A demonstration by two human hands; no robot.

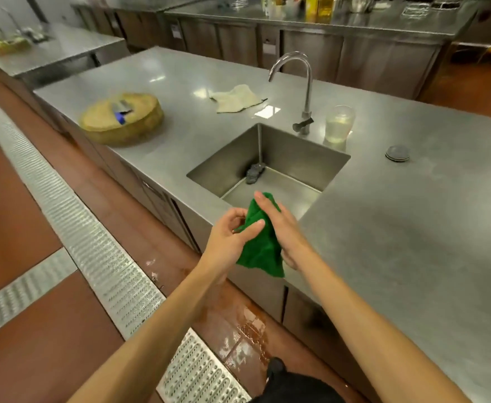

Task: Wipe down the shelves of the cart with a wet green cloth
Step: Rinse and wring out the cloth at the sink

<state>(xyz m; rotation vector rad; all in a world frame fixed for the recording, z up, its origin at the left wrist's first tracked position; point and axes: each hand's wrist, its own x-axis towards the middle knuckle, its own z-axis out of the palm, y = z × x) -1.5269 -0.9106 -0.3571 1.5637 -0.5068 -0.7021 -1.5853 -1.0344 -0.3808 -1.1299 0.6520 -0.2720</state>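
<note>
A green cloth (260, 245) hangs bunched between both my hands, just in front of the near edge of a steel sink (224, 158). My left hand (232, 237) pinches the cloth's left edge with thumb and fingers. My right hand (279, 228) lies along the cloth's right side with its fingers stretched up over the top, and the cloth covers its palm. No cart is in view.
A curved tap (302, 82) stands behind the sink, with a plastic cup of liquid (339, 123) beside it. A grey scrubber (254, 173) lies in the basin. A round chopping block (122, 117) with a cleaver and a beige rag (237, 98) sit on the counter. The floor below is wet, with drain grates (93, 242).
</note>
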